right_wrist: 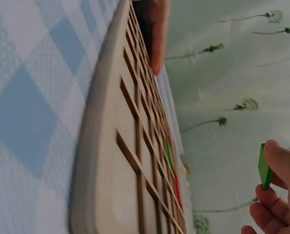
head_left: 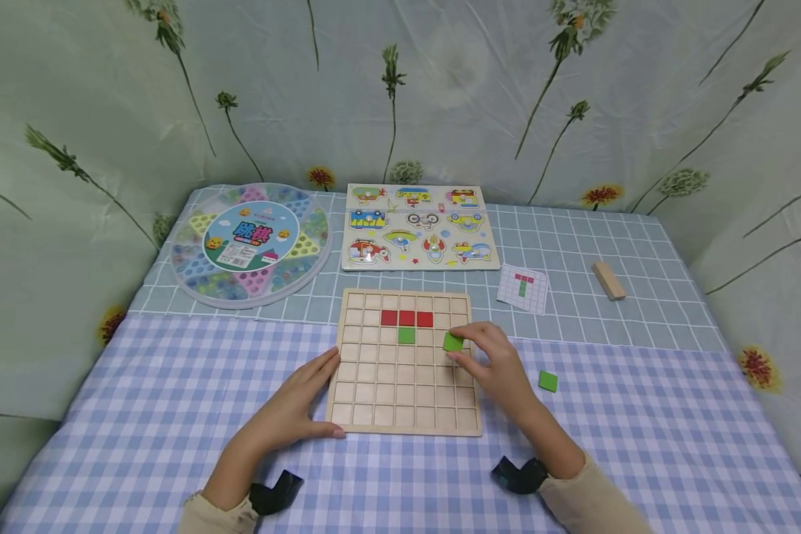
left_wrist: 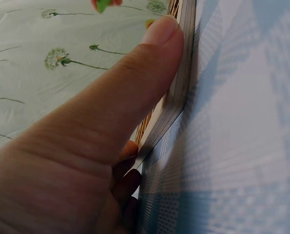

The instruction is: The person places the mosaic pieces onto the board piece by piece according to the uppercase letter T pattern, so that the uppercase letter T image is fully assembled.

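A wooden grid board (head_left: 377,374) lies on the checked cloth. Three red square tiles (head_left: 407,318) sit side by side in one of its upper rows, with one green tile (head_left: 406,336) directly below the middle one. My left hand (head_left: 294,408) touches the board's lower left corner, fingers along the left edge and thumb (left_wrist: 149,63) at the near edge. Between thumb and fingertips my right hand (head_left: 497,363) pinches another green square tile (right_wrist: 265,166), held above the board's right side. One more green tile (head_left: 548,381) lies on the cloth right of that hand.
Behind the board are a round Chinese checkers box (head_left: 320,245) and a vehicle puzzle board (head_left: 400,259). A pattern card (head_left: 523,289) showing a red and green T lies to the right. Farther right is a wooden block (head_left: 608,281). A floral curtain (head_left: 467,96) hangs behind.
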The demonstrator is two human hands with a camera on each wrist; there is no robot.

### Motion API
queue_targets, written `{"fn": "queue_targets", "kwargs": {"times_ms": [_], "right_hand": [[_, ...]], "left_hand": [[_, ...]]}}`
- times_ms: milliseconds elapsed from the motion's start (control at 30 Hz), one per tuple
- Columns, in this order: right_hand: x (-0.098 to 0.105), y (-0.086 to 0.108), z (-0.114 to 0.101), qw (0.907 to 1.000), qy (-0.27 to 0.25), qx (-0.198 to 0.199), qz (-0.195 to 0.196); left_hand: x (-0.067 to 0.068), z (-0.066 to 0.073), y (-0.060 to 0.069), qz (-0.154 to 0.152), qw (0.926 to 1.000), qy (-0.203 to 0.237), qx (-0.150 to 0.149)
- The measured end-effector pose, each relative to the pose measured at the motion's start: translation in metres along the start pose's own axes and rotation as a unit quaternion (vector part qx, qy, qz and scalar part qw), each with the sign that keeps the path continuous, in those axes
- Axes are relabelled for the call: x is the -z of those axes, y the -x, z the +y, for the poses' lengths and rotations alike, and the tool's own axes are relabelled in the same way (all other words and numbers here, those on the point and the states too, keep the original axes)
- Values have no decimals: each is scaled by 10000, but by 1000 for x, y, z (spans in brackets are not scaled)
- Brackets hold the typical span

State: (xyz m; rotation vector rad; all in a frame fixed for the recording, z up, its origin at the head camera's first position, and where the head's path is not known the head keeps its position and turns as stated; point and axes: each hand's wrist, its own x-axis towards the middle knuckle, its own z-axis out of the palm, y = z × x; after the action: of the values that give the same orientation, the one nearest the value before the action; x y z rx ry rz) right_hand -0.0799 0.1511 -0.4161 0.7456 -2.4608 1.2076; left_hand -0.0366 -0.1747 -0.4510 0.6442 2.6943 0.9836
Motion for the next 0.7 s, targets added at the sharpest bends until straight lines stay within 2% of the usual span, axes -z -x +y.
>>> {"fn": "queue_targets", "kwargs": {"times_ms": [133, 300, 433, 700], "right_hand": [[-21, -5, -2, 9994, -205, -131, -260], [-42, -9, -4, 9946, -324, -686, -706], [-53, -12, -2, 9903, -311, -1009, -906], [-64, -15, 1, 9918, 85, -837, -960]], "left_hand": [[0, 0, 0, -10, 10000, 13, 2], [0, 1, 0, -19, 10000, 32, 11], [1, 1, 0, -6, 10000, 40, 10], [1, 1, 1, -4, 10000, 44, 7]]}}
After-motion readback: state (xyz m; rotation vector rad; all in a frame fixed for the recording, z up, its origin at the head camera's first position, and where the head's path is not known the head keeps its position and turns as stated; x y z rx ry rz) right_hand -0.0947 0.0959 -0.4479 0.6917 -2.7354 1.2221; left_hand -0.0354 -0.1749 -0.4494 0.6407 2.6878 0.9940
